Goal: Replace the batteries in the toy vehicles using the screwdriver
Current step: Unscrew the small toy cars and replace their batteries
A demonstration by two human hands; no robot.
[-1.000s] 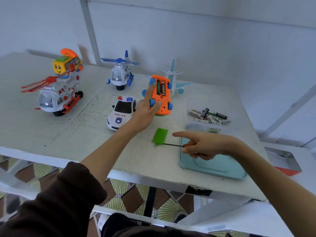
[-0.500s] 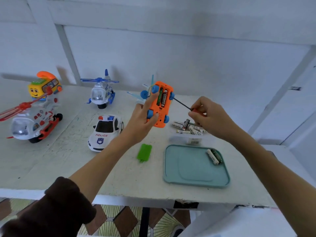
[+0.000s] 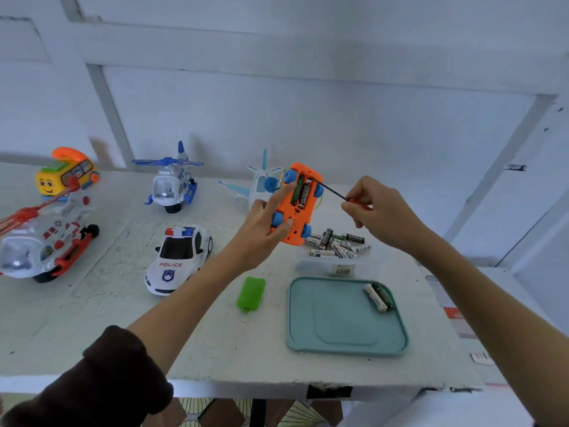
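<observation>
Holding two batteries (image 3: 379, 296), teal tray (image 3: 338, 349), seemingly used

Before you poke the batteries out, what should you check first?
1. Left hand grips the orange toy firmly: ok.
2. Battery bay uncovered, green cover lying on the table: ok.
3. Right hand holds the screwdriver: ok.
4. Tip at the bay's top edge: ok; under a battery: cannot tell.
5. Tray has room for old batteries: ok.
6. Spare batteries within reach: ok.
</observation>
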